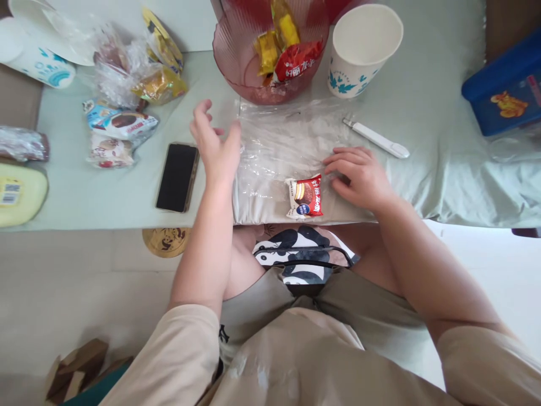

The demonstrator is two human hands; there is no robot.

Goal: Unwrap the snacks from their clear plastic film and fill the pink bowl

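My left hand is raised at the left edge of a clear plastic sheet, its fingers apart and loosely bent, holding nothing. At the sheet's right side rests my right hand, fingers stretched out and touching the plastic. Between them, near the table's front edge, lies a small red and white wrapped snack cake. It is just left of my right hand and not gripped. A white utility knife lies beyond that hand, and a black phone lies left of my left forearm.
At the back stands a pink ribbed bowl with several wrapped snacks, beside a white paper cup. Snack packets are piled at the left, near a pale green bottle. A blue-lidded container stands at the right.
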